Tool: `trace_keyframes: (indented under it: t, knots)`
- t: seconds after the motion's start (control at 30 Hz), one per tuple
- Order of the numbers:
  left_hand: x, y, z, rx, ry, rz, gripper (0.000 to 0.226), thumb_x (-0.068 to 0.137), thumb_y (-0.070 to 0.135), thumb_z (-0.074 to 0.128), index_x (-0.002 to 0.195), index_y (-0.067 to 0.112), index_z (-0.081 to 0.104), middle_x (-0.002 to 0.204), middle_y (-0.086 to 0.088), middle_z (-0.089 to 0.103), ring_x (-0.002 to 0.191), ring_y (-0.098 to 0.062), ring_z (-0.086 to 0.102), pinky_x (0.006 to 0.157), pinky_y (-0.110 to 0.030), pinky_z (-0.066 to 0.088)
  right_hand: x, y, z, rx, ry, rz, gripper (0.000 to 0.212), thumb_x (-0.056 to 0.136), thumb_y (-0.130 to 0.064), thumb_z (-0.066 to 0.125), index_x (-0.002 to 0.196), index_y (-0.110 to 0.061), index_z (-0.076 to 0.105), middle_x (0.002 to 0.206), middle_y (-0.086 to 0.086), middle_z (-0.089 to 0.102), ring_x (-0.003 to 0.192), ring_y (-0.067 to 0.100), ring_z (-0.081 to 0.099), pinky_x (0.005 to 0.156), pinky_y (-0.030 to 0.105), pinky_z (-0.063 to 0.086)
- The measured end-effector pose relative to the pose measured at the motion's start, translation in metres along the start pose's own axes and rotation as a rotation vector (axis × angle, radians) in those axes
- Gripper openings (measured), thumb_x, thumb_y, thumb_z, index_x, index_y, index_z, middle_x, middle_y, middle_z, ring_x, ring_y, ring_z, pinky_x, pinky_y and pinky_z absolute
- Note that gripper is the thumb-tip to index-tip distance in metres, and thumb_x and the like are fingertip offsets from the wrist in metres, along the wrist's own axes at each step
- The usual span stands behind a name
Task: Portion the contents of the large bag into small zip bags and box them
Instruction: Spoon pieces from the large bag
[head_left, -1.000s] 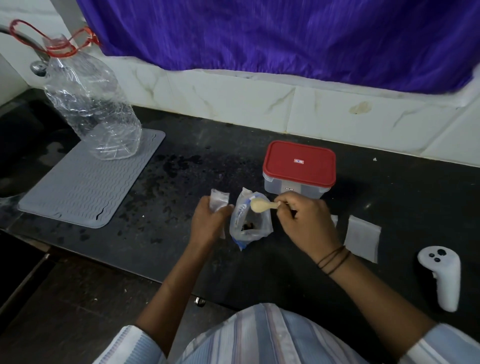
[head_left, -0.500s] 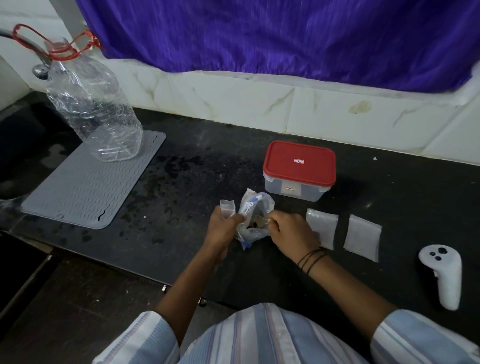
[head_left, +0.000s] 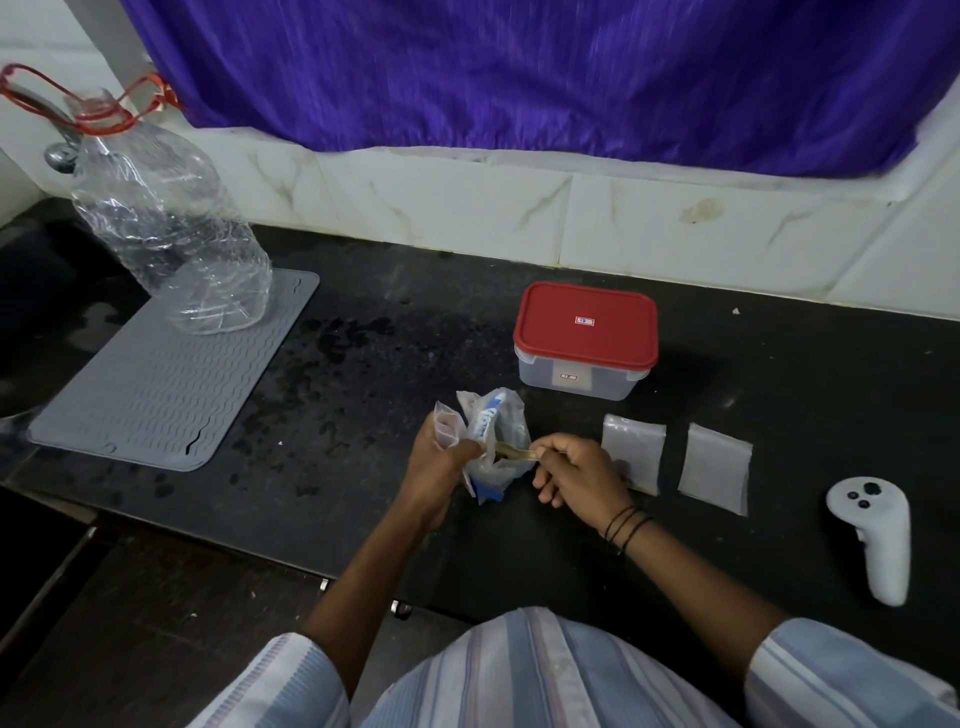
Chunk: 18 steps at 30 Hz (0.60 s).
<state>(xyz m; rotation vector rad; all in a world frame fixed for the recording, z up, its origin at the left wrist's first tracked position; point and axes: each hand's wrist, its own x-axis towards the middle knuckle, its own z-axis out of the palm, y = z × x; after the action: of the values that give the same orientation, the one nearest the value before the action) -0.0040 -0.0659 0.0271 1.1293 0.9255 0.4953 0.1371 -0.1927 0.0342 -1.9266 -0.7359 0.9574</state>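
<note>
Head view: the left hand (head_left: 441, 467) grips the large bag (head_left: 496, 447) at its mouth together with a small zip bag (head_left: 447, 426), both held upright on the black counter (head_left: 363, 364). The right hand (head_left: 576, 473) pinches a spoon (head_left: 514, 453) whose bowl is inside the large bag; its contents look dark, unclear. The red-lidded box (head_left: 586, 338) stands closed at 1 o'clock from the hands. Two flat zip bags (head_left: 634, 452) (head_left: 716, 467) lie at 3 o'clock.
</note>
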Motion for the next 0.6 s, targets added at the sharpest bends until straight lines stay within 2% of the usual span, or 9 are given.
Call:
trace_keyframes:
  t: [0.1,0.23,0.47,0.6]
  knots:
    - [0.000,-0.003,-0.002,-0.061,0.020,-0.012,0.038,0.085,-0.012,0.061,0.117,0.006,0.054,0.114,-0.021,0.068,0.103,-0.037,0.070,0.084,-0.050,0.060,0.000,-0.001,0.004,0.064,0.035,0.009,0.019,0.101,-0.017,0.047,0.100,-0.018,0.066,0.073,0.006,0.069,0.056,0.014,0.063,0.052,0.023,0.050]
    - [0.003,-0.008,-0.005,-0.093,0.086,-0.055,0.038,0.084,-0.010,0.064,0.116,0.008,0.054,0.118,-0.024,0.066,0.104,-0.037,0.070,0.087,-0.055,0.058,-0.001,0.004,0.005,0.247,0.107,0.072,0.019,0.100,-0.013,0.047,0.096,-0.012,0.066,0.070,0.010,0.066,0.054,0.017,0.060,0.049,0.027,0.048]
    - [0.001,-0.003,-0.002,0.059,0.209,-0.035,0.039,0.084,-0.004,0.068,0.114,0.015,0.053,0.111,-0.011,0.067,0.094,-0.025,0.072,0.065,-0.032,0.060,-0.008,0.007,0.005,0.340,0.231,0.053,0.017,0.098,-0.013,0.050,0.097,-0.011,0.067,0.068,0.010,0.065,0.054,0.018,0.059,0.049,0.027,0.049]
    - [-0.002,-0.002,-0.003,0.169,0.208,0.009,0.036,0.085,0.003,0.072,0.104,0.025,0.052,0.111,-0.007,0.066,0.096,-0.021,0.071,0.068,-0.032,0.061,-0.013,0.002,0.001,0.404,0.260,0.067,0.019,0.097,-0.012,0.050,0.097,-0.009,0.068,0.067,0.011,0.064,0.053,0.018,0.057,0.048,0.027,0.046]
